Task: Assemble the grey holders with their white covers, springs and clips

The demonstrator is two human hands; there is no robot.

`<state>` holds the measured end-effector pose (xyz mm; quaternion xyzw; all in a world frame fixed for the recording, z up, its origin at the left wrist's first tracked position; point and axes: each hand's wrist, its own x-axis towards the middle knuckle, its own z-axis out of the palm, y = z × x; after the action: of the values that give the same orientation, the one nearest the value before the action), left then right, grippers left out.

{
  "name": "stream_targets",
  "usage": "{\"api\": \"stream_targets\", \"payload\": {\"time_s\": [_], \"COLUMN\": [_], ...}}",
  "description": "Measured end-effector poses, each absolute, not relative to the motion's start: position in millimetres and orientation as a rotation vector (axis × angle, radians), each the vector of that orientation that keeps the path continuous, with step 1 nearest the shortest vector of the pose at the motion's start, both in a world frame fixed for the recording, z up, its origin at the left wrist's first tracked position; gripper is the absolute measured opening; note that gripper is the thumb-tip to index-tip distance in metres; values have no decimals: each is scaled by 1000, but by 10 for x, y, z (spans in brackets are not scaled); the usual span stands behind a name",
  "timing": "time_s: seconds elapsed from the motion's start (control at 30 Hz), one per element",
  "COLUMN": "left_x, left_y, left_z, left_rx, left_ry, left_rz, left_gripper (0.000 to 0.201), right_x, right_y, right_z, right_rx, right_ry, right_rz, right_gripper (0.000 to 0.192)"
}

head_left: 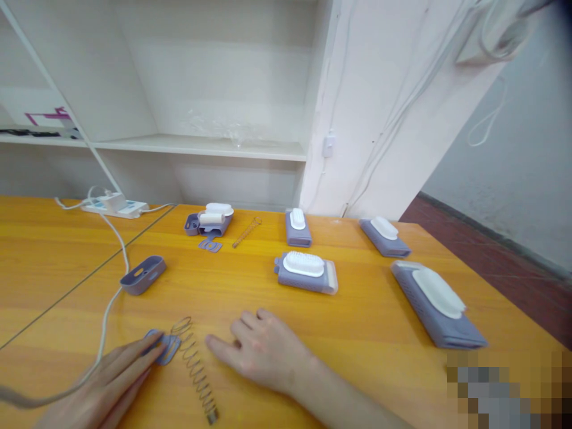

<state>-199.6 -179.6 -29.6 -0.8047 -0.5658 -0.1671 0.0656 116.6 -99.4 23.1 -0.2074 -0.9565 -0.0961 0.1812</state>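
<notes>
1. While both hands rest low on the orange wooden table (357, 322), our left hand (107, 381) has its fingertips on the small flat lilac plastic tab (166, 348); whether it pinches or only presses, we cannot tell.
2. Our right hand (263, 351) lies flat, fingers spread, holding nothing, just right of the long thin coiled metal spring (196, 369).
3. Spring lies between the hands, touching the tab at its top end.
4. We judge the spring light, floppy and prone to rolling; take hold near an end, not mid-coil.
5. Tab looks thin, stiff and slippery; grip its edges.
6. The white power cable (111, 286) runs past the left hand.
</notes>
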Motion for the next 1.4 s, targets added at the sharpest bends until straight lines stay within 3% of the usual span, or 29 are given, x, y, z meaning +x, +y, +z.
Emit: {"api": "stream_targets", "payload": {"time_s": [0.13,0.37,0.53,0.8,1.4], "left_x": [-1655,-958,-727,-507,216], "left_y": [-1699,-1337,-1062,-811,-433], "left_z": [-134,142,98,114,133], "left_rx": [-2595,-2777,-2857,-2920,-3256], "left_ry": [-1340,-1136,-1140,-1103,-2231], "left_rz": [-438,-492,-557,-466,-1723], "left_gripper": [43,21,20,30,36], "right_x": [866,1075,1439,1737,1947], "right_y": [-1014,-737,-622,-486,-373], "right_z": [272,304,143,147,52], "right_rx": [-465,-432,-852,-1100,-1139], "right_ry": [-2692,-2656,-2401,-1943,-1413], "right_rz": [-265,-395,-84,277,643], "right_gripper": [17,17,12,11,19]}}
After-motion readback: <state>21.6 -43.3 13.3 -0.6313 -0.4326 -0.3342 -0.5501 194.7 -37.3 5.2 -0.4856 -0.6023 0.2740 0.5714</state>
